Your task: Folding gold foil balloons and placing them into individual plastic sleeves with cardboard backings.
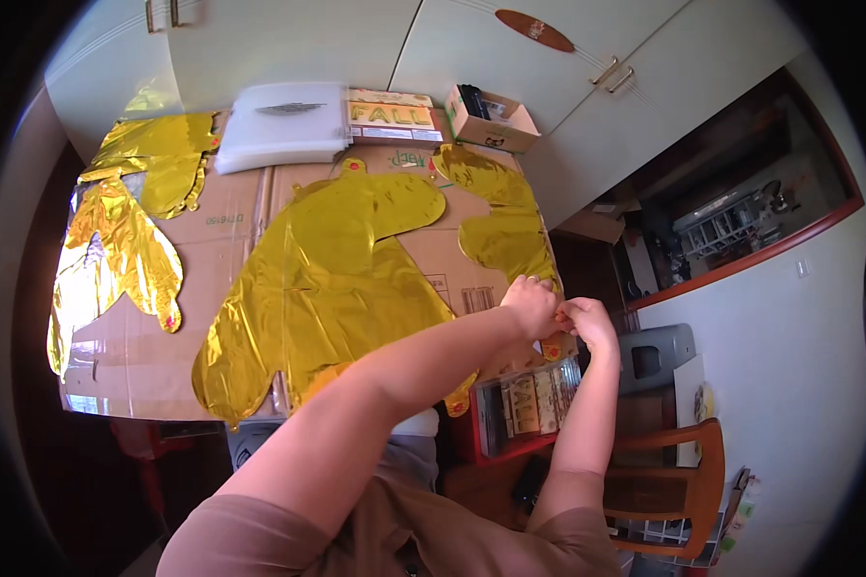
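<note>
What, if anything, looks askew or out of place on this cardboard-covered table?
The large gold foil balloon sags over the table's near edge, and another gold balloon droops off the left side. Both hands, left and right, pinch a third balloon's tail at the right edge.

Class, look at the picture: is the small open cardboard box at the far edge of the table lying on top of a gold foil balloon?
No: the small cardboard box sits on the cardboard-covered table, beside the gold foil balloon.

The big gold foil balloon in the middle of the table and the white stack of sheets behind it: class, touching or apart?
Apart. The head view shows bare brown cardboard between the big gold foil balloon and the white stack of sheets.
</note>
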